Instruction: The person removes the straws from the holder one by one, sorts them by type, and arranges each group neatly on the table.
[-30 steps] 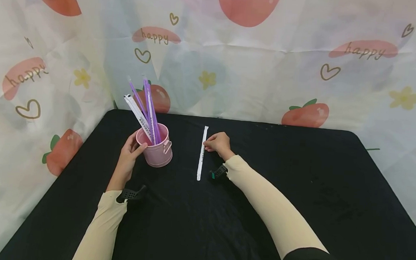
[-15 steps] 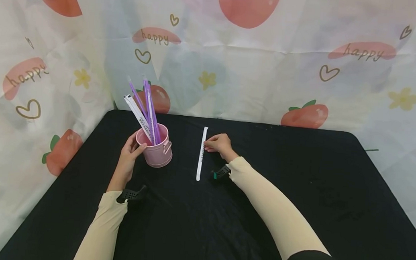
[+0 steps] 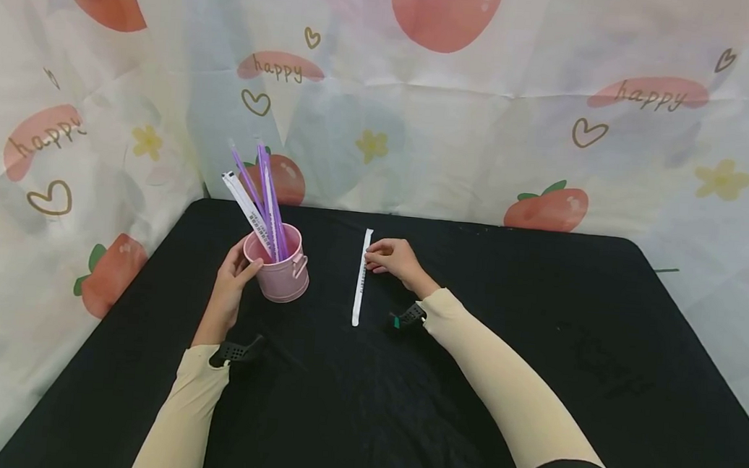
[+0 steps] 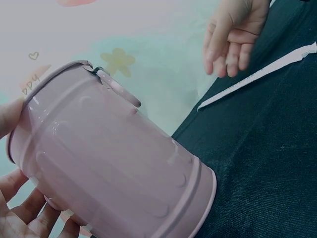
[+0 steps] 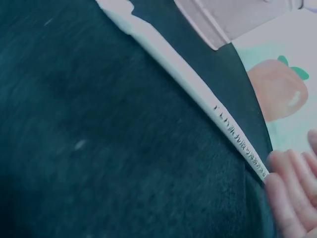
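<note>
My left hand (image 3: 236, 276) grips a small pink bucket (image 3: 283, 280) at its rim, thumb toward the front and fingers round the side. Purple straws (image 3: 271, 201) and a white paper-wrapped straw (image 3: 246, 207) lean out of it to the left. To the right, another paper-wrapped straw (image 3: 361, 280) lies lengthwise on the black cloth; the right wrist view shows print on its wrapper (image 5: 233, 131). Beside its upper half is my right hand (image 3: 395, 257), with relaxed fingers and nothing held. The left wrist view shows those fingers (image 4: 232, 59) just apart from the straw.
Black cloth covers the table (image 3: 537, 332). A patterned curtain (image 3: 446, 137) with fruit and hearts hangs along the back and left side. Each wrist wears a black camera mount, the left one (image 3: 236, 353) near the table surface.
My right wrist and forearm have shifted slightly to the right, while the fingertips stay beside the straw. The lying straw, the bucket and my left hand look unmoved.
</note>
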Available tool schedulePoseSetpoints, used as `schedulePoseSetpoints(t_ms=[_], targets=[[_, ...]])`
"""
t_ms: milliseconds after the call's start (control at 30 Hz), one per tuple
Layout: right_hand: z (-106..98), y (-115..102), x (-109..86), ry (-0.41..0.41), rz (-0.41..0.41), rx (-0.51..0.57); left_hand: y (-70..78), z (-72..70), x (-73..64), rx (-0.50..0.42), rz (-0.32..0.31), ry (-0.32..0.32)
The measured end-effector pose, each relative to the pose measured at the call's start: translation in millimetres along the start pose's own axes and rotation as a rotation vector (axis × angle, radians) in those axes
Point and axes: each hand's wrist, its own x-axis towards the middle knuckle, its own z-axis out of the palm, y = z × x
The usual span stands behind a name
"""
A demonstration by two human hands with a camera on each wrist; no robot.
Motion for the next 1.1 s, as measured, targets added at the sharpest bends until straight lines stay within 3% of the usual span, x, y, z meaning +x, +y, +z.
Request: schedulePoseSetpoints(t_ms=[300,533,767,1100], targets=[[-2,-31,-22.6,0.071,-0.315,-0.136,-0.9,0.7,0.1,-0.008,0.002,0.001],[-1,-50,-32.0,0.148,-0.426,-0.15,-1.6,0.4,0.5,-0.016,0.009,0.006],[1,-69,-31.3,0.119,-0.427,-0.151,-1.6,0.5,0.3,-0.018,0.012,0.01],[6,-70,-7.1,0.052,-0.363,-0.179,-1.8,1.1,-0.1,-0.016,0.017,0.012]])
